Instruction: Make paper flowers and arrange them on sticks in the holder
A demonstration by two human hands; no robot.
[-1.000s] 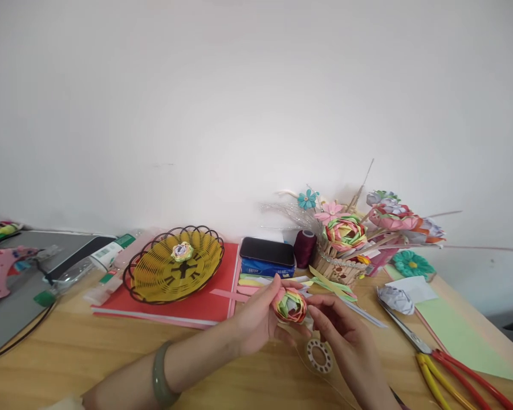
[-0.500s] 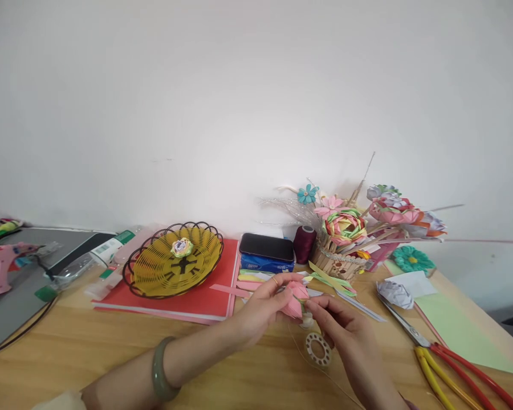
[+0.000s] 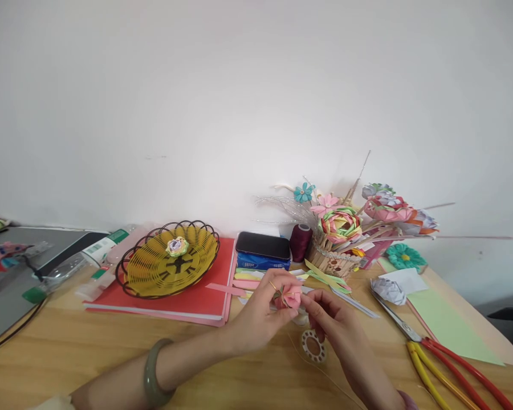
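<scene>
Paper flower [image 3: 291, 298], just in front of the blue tin [image 3: 263, 254], is pinched between left hand [image 3: 263, 310] and right hand [image 3: 331, 322], its pink underside turned up, seemingly for fingertip work.

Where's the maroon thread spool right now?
In the head view, the maroon thread spool stands at the table's back, right of centre, between the black-lidded blue tin and the wooden flower basket.

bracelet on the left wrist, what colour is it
The bracelet on the left wrist is a muted grey-green, jade-like and plain, with no pattern. The head view shows it.
</scene>
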